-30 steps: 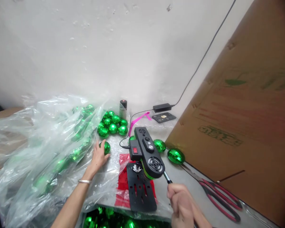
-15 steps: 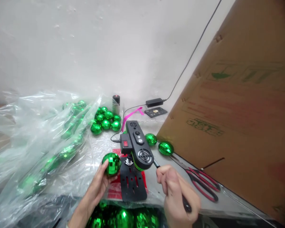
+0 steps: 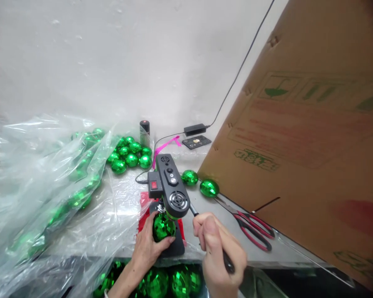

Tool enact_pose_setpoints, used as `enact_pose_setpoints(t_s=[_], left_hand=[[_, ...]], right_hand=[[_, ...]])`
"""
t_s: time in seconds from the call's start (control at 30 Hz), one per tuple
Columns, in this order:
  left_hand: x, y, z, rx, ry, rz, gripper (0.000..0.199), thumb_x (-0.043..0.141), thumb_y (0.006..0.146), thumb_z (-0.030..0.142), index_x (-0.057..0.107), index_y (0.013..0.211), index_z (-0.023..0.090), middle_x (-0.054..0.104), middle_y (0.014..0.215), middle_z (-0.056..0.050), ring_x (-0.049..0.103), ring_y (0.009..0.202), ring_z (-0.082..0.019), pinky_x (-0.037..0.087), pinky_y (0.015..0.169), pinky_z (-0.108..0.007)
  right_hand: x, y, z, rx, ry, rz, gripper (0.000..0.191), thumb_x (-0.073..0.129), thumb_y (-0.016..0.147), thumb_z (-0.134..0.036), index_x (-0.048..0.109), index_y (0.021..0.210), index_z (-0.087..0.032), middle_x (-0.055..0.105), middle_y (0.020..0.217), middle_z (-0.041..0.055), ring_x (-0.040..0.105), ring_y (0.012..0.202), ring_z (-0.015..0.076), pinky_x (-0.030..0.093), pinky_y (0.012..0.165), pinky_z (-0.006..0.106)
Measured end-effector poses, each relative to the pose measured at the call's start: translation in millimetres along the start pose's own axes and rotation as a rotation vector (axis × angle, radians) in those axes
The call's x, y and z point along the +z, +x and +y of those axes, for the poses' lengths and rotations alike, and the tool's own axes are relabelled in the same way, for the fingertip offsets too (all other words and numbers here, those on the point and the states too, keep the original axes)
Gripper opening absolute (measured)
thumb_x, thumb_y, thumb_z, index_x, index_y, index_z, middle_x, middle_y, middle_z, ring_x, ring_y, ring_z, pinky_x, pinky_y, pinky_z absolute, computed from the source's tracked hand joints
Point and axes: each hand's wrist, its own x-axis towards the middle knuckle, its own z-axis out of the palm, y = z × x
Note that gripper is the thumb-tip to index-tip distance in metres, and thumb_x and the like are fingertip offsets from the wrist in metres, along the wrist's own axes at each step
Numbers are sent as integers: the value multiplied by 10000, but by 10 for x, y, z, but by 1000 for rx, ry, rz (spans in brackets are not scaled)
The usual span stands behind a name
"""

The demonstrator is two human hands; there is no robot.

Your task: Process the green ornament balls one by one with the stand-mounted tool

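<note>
My left hand [image 3: 147, 244] grips a shiny green faceted ball [image 3: 164, 227] against the black device [image 3: 173, 182], just below its round grille end and over the dark slotted base plate [image 3: 175, 247]. The fingers wrap the ball's left side, with the thumb under it. A black-handled rod [image 3: 193, 210] sticks out from the device's right side, and my right hand [image 3: 219, 248] is closed around its handle. A red switch [image 3: 154, 184] sits on the box at the device's left. Where the ball meets the device is partly hidden.
Green balls [image 3: 132, 159] lie behind left, some under clear plastic sheeting [image 3: 43, 174]. More fill a container below the table edge. Two balls [image 3: 209, 188] and red-black scissors [image 3: 255, 227] are at right, beside a large cardboard box [image 3: 298, 136]. A power adapter [image 3: 194, 129] lies behind.
My left hand has moved right with the green ball, from beside the device to below its head. My right hand still holds the handle. The whole view has shifted slightly.
</note>
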Motion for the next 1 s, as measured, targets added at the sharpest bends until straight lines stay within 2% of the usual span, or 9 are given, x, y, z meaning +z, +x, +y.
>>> enact_pose_setpoints(t_s=[0.17, 0.37, 0.47, 0.53, 0.67, 0.83, 1.0], left_hand=[[62, -20, 129, 26, 103, -6, 849, 855, 756, 420, 625, 1534, 171, 805, 1443, -203, 793, 1334, -451, 625, 1163, -617], [74, -25, 235, 1, 168, 7, 742, 862, 759, 424, 693, 1450, 215, 843, 1330, -158, 822, 1235, -445, 654, 1067, -585], [114, 17, 198, 90, 148, 80, 659, 891, 725, 438, 751, 1328, 212, 851, 1268, -171, 799, 1236, -476, 613, 1121, -646], [159, 43, 135, 139, 80, 97, 688, 912, 682, 434, 751, 1312, 206, 848, 1270, -180, 787, 1251, -482, 593, 1159, -671], [240, 55, 6, 73, -56, 70, 837, 913, 649, 410, 682, 1423, 190, 837, 1325, -180, 799, 1251, -453, 612, 1163, -661], [269, 46, -38, 70, -72, 72, 842, 911, 659, 408, 675, 1431, 170, 824, 1358, -194, 787, 1287, -443, 601, 1192, -656], [285, 44, -54, 89, -49, 97, 821, 922, 665, 392, 692, 1426, 188, 839, 1302, -160, 811, 1226, -423, 634, 1153, -630]], right_hand=[[-11, -13, 7, -11, -12, -5, 402, 463, 1174, -93, 585, 815, -225, 516, 686, -30, 555, 598, 117, 408, 539, 276], [-16, 12, -28, -10, -22, -7, 401, 452, 1179, -92, 552, 815, -230, 505, 687, -39, 544, 585, 101, 402, 529, 254], [-16, 1, -27, -19, -21, -3, 395, 452, 1172, -77, 561, 824, -228, 529, 695, -31, 559, 583, 100, 410, 521, 248], [-15, -16, -14, -22, -20, 1, 388, 456, 1167, -66, 574, 832, -224, 550, 707, -25, 567, 584, 101, 411, 517, 246], [-3, -56, 8, -15, -27, 17, 391, 457, 1161, -59, 587, 828, -219, 567, 706, -20, 578, 583, 103, 414, 516, 244], [48, -124, 46, -46, -35, 76, 421, 449, 1158, -68, 543, 777, -222, 546, 666, -28, 562, 552, 109, 416, 514, 256], [92, -218, 139, -73, -34, 134, 438, 446, 1174, -107, 489, 757, -232, 488, 632, -49, 533, 536, 103, 411, 518, 254]])
